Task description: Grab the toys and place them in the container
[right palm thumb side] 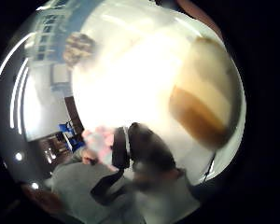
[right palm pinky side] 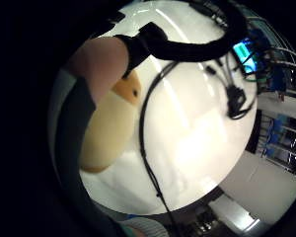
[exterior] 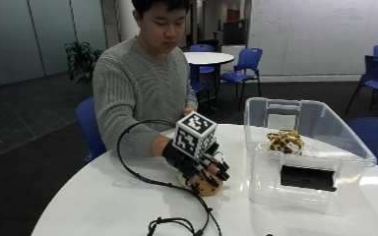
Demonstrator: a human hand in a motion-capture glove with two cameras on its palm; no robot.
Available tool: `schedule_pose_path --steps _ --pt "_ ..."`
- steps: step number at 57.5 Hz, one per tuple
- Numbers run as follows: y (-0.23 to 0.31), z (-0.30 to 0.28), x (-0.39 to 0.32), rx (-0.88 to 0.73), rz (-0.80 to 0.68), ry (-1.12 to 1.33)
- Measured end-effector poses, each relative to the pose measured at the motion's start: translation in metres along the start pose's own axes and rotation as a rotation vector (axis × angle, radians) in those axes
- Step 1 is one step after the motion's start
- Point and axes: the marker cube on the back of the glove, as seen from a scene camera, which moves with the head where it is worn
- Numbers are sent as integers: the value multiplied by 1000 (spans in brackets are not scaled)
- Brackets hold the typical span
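On the round white table (exterior: 97,206), my gloved right hand (exterior: 199,164) lies over a small tan and brown plush toy (exterior: 210,187), with the fingers curled down around it. The toy rests on the tabletop just left of the clear plastic container (exterior: 320,123). In the little finger side palm view the toy's cream body and orange patch with a black eye (right palm pinky side: 108,133) sit close against the palm, under a fingertip (right palm pinky side: 101,59). It is cream and brown (right palm thumb side: 205,102) in the thumb side palm view. A spotted yellow and brown toy (exterior: 285,141) lies inside the container.
A black cable (exterior: 169,223) trails from the glove across the table toward its front edge. The container has a dark label (exterior: 307,178) on its near wall. Blue chairs (exterior: 241,64) and another round table (exterior: 207,57) stand behind the person.
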Motion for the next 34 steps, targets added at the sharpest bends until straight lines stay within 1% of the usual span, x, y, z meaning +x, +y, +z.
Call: schedule_pose_path --steps 5,18,24,28,31,34 --pt "0 14 -1 50 19 -15" --pt "0 12 4 70 14 -20" --pt "-3 8 3 186 20 22" --pt "-6 3 3 274 10 3" --pt "-7 -7 2 284 -4 -30" --pt "-4 -29 2 283 -22 -75"
